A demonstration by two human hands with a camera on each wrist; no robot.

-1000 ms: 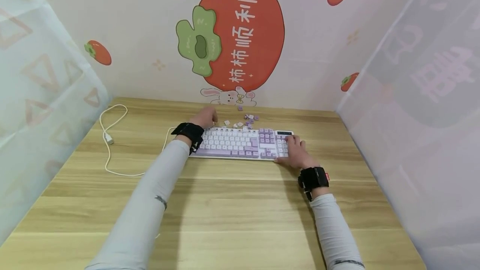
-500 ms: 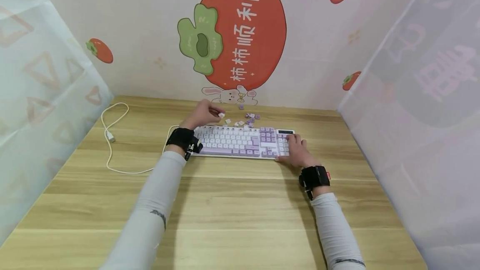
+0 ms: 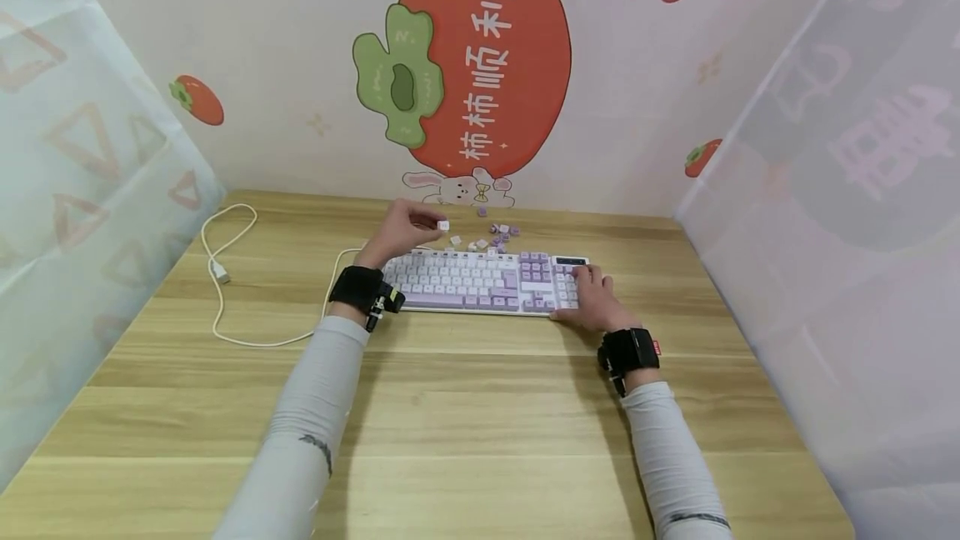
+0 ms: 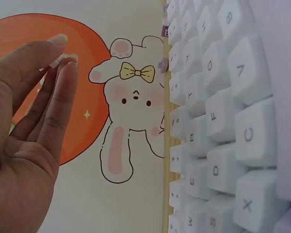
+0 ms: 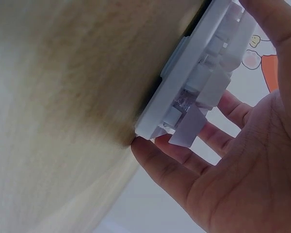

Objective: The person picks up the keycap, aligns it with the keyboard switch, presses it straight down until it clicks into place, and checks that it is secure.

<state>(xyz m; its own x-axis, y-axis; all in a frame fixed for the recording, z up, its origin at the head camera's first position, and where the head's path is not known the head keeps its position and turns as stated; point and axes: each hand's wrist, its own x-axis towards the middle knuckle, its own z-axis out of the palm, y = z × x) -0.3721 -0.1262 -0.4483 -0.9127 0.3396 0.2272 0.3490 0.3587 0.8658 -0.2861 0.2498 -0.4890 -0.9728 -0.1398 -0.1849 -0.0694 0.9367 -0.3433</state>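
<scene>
A white and purple keyboard (image 3: 453,283) lies on the wooden table. My left hand (image 3: 397,233) pinches a small white keycap (image 3: 443,226) between thumb and fingertips, raised over the keyboard's back edge. In the left wrist view the keycap (image 4: 58,61) is mostly hidden by the fingers. Small dark spots line the keyboard's back row. At the number-pad end my right hand (image 3: 597,304) grips the keyboard, thumb at the front edge and fingers over the keys. From the right wrist, several fingers (image 5: 169,167) curl around that end of the white case (image 5: 172,87).
Behind the keyboard lie several loose keycaps, white (image 3: 455,241) and purple (image 3: 514,231). A single purple keycap (image 3: 482,212) sits nearer the wall. To the left, a white cable (image 3: 262,345) loops across the table (image 3: 465,423), with its USB plug (image 3: 219,272) beside it.
From down at the table behind the keyboard, my left hand has risen and turned, now showing a white keycap in its fingertips. My right hand keeps its place on the keyboard.
</scene>
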